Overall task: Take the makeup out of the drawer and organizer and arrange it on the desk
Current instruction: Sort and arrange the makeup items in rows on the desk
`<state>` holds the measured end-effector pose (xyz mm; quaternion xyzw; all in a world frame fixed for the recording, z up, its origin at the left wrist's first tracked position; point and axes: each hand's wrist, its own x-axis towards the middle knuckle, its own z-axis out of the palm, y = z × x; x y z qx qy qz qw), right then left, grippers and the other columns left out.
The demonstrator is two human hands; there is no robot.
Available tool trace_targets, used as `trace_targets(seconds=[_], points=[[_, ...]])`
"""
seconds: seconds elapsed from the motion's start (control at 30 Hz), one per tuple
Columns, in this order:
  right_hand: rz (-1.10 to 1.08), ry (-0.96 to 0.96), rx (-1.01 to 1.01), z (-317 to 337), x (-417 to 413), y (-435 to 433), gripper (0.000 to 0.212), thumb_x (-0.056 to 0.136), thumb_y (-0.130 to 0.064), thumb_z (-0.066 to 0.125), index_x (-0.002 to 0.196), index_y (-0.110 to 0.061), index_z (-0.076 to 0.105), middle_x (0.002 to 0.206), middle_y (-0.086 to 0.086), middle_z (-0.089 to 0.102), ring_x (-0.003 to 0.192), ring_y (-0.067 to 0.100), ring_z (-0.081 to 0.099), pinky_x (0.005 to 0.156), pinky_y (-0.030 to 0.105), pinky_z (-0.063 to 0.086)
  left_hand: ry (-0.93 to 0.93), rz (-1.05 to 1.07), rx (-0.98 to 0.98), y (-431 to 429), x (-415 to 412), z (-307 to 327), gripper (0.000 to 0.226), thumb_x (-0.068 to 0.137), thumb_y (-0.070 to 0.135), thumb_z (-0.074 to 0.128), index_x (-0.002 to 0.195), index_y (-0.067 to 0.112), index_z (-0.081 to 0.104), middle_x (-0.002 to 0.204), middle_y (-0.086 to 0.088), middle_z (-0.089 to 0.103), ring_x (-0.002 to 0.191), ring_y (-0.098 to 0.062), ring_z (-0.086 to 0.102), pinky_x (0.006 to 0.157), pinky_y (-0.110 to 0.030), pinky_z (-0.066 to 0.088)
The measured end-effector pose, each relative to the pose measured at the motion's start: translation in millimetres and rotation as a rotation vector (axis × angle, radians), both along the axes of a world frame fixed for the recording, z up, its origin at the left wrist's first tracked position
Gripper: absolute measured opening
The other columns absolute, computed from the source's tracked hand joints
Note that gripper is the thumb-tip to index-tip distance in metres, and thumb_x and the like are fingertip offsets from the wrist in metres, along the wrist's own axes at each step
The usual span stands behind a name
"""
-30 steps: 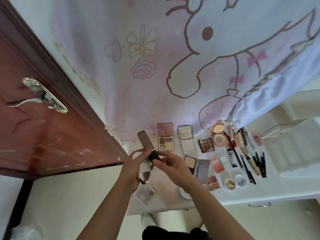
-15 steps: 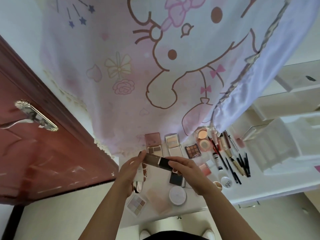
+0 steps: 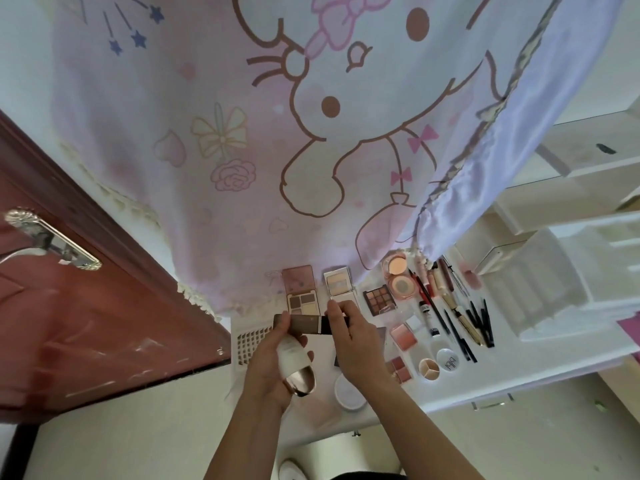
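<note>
As left hand [image 3: 264, 368], right hand [image 3: 356, 344] pinch ends, slim case [image 3: 304, 324] between.

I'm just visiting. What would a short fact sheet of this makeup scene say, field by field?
Left hand: holds white bottle with rose-gold cap, pinches slim brown-and-black case
Right hand: pinches the case's other end
White desk: open eyeshadow palettes, round compacts, black pencils
Behind: pink cartoon curtain

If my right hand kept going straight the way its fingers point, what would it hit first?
Likely the open white palette, lying just beyond the right hand, which pinches a brown case; depth is unclear from this one view.
</note>
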<state>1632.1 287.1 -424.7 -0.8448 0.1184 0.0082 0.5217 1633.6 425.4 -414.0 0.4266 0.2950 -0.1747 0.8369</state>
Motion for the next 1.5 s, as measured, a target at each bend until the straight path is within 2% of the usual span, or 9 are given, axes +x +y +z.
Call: trace_targets(seconds=[0.27, 0.4, 0.5, 0.67, 0.77, 0.93, 1.2, 1.33, 1.5], points=[[0.025, -0.060, -0.069, -1, -6, 10, 0.033, 0.101, -0.047, 0.040, 0.087, -0.021, 0.053, 0.057, -0.007, 0.055, 0.052, 0.008, 0.053, 0.050, 0.019, 0.035, 0.141, 0.112, -0.075, 2, 6, -12, 0.009, 0.086, 0.028, 0.070, 0.087, 0.022, 0.062, 0.074, 0.000, 0.068, 0.071, -0.014, 0.060, 0.068, -0.035, 0.046], [-0.260, -0.001, 0.126, 13, -1, -22, 0.036, 0.104, -0.043, 0.036, 0.090, -0.019, 0.058, 0.075, -0.005, 0.062, 0.070, 0.009, 0.058, 0.060, 0.024, 0.042, 0.154, 0.356, -0.057, 55, 15, -20, 0.035, 0.077, 0.036, 0.074, 0.102, 0.012, 0.065, 0.087, -0.006, 0.063, 0.080, -0.023, 0.059, 0.078, -0.038, 0.049], [-0.290, -0.012, 0.097, 6, 0, -56, 0.037, 0.100, -0.053, 0.041, 0.084, -0.025, 0.059, 0.072, -0.005, 0.065, 0.071, 0.014, 0.061, 0.068, 0.033, 0.048, 0.109, 0.446, -0.018, 101, 20, -20, 0.023, 0.078, 0.042, 0.071, 0.080, 0.020, 0.066, 0.071, -0.002, 0.064, 0.069, -0.018, 0.056, 0.068, -0.035, 0.043], [-0.148, 0.261, 0.471, -9, 0, -20, 0.041, 0.097, -0.051, 0.053, 0.089, -0.011, 0.060, 0.078, 0.014, 0.068, 0.060, 0.025, 0.063, 0.057, 0.036, 0.051, 0.108, 0.318, -0.031, 92, 13, -20, 0.030, 0.071, 0.043, 0.075, 0.089, 0.021, 0.066, 0.078, -0.001, 0.066, 0.066, -0.016, 0.062, 0.064, -0.032, 0.047], [0.075, 0.364, 0.492, -11, 0, 1, 0.036, 0.098, -0.041, 0.057, 0.099, -0.005, 0.061, 0.091, 0.016, 0.070, 0.060, 0.025, 0.068, 0.053, 0.032, 0.048, 0.137, 0.243, -0.013, 71, 9, -17, 0.015, 0.081, 0.034, 0.072, 0.084, 0.020, 0.068, 0.069, -0.001, 0.067, 0.056, -0.014, 0.063, 0.054, -0.028, 0.053], [0.226, 0.428, 0.568, -2, 10, 10, 0.030, 0.094, -0.047, 0.061, 0.117, -0.028, 0.065, 0.084, 0.003, 0.071, 0.062, 0.022, 0.064, 0.048, 0.025, 0.041, 0.135, 0.037, 0.065, 63, 9, -23, 0.025, 0.087, 0.036, 0.068, 0.100, 0.014, 0.067, 0.077, -0.006, 0.068, 0.069, -0.019, 0.059, 0.063, -0.035, 0.049], [0.087, 0.343, 0.290, -14, 32, 15, 0.017, 0.087, -0.035, 0.071, 0.083, -0.019, 0.077, 0.070, 0.003, 0.070, 0.049, 0.021, 0.063, 0.052, 0.026, 0.047, 0.162, -0.106, 0.200, 63, 9, -44, 0.037, 0.086, 0.028, 0.072, 0.116, 0.007, 0.066, 0.106, -0.021, 0.072, 0.082, -0.026, 0.066, 0.066, -0.038, 0.056], [0.126, 0.342, 0.125, -25, 47, 23, 0.022, 0.085, -0.037, 0.069, 0.079, -0.018, 0.076, 0.069, 0.006, 0.073, 0.047, 0.018, 0.067, 0.060, 0.037, 0.054, 0.283, -0.061, 0.076, 59, 12, -59, 0.027, 0.088, 0.026, 0.070, 0.108, 0.009, 0.067, 0.092, -0.017, 0.072, 0.074, -0.025, 0.064, 0.060, -0.035, 0.054], [0.163, 0.288, -0.255, -46, 67, 28, 0.024, 0.085, -0.040, 0.062, 0.083, -0.019, 0.075, 0.069, -0.001, 0.071, 0.060, 0.016, 0.068, 0.063, 0.032, 0.059, 0.384, -0.037, 0.092, 70, 15, -77, 0.014, 0.089, 0.014, 0.067, 0.101, 0.007, 0.063, 0.088, -0.017, 0.067, 0.069, -0.022, 0.059, 0.059, -0.034, 0.051]])
